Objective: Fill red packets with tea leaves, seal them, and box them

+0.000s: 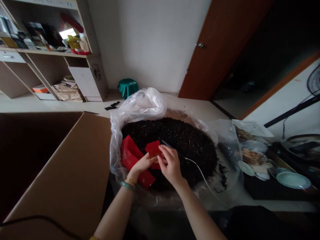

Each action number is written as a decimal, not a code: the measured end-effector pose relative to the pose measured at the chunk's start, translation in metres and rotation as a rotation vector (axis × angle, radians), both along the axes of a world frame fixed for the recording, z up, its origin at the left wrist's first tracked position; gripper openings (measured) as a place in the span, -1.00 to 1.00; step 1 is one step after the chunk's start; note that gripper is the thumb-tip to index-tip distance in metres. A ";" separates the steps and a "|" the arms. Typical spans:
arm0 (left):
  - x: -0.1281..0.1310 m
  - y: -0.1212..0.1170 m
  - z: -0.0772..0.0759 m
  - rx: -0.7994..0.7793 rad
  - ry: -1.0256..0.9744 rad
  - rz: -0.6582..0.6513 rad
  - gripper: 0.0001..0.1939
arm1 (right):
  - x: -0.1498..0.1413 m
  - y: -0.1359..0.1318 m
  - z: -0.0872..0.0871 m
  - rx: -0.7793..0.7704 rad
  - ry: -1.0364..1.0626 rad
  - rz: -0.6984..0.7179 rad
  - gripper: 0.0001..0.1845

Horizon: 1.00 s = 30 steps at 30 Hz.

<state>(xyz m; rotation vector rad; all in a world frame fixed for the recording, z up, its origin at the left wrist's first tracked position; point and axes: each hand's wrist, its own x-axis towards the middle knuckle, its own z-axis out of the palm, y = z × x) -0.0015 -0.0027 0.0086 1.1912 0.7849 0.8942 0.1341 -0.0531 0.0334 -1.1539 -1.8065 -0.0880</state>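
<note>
Both your left hand and right hand are pinching a flat glossy red foil pouch over crinkly clear plastic holding dark, wiry loose tea leaves.

A large open cardboard box stands at the left. Behind it, wooden shelves hold books, a yellow basket and papers. A green stool sits by the white wall, near a brown door. At the right, plates and bowls crowd a dark table, with a fan above.
</note>
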 end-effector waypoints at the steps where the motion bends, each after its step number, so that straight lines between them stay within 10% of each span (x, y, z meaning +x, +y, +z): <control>1: 0.000 0.000 -0.001 0.007 0.020 -0.073 -0.68 | 0.005 0.004 0.004 -0.006 -0.043 -0.017 -0.51; 5: 0.000 -0.001 0.000 0.026 0.053 -0.264 -0.71 | 0.015 0.017 0.011 -0.019 -0.173 0.020 -0.49; 17: 0.002 -0.006 0.003 -0.074 0.073 -0.278 -0.75 | 0.015 0.007 0.004 0.039 -0.025 -0.147 -0.88; 25: 0.005 -0.004 0.000 -0.019 0.062 -0.359 -0.73 | 0.024 0.005 0.006 -0.033 -0.128 0.015 -0.84; 30: 0.008 0.004 -0.004 0.070 0.070 -0.059 -0.69 | 0.041 0.003 -0.006 -0.060 0.010 -0.099 -0.88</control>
